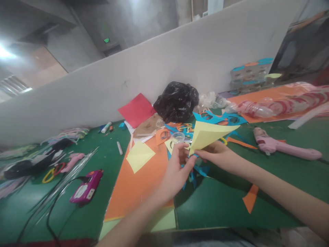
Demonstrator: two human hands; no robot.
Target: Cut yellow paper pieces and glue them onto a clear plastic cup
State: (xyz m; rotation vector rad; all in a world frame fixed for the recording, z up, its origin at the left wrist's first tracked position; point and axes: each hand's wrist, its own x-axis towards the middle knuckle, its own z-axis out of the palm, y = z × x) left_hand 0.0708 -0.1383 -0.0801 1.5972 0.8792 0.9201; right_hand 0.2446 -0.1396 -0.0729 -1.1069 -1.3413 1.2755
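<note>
A yellow sheet of paper [209, 135], folded or curled into a pointed shape, is raised above the table between my hands. My left hand [182, 161] pinches it near its lower corner. My right hand [214, 153] has its fingers closed on the same paper from the right, the fingertips partly hidden behind it. Under and behind the hands lie blue paper scraps [202, 170] and a small clear plastic cup [178, 137]. Left of my hands, a few yellow paper pieces [140, 156] rest on a large orange sheet [138, 192].
A pink glue gun [288, 145] lies at the right. A black plastic bag [177, 101] and a red sheet [137, 110] are by the white partition [115, 79]. A purple power strip [87, 187], scissors [52, 173] and wires are on the left of the green table [205, 209].
</note>
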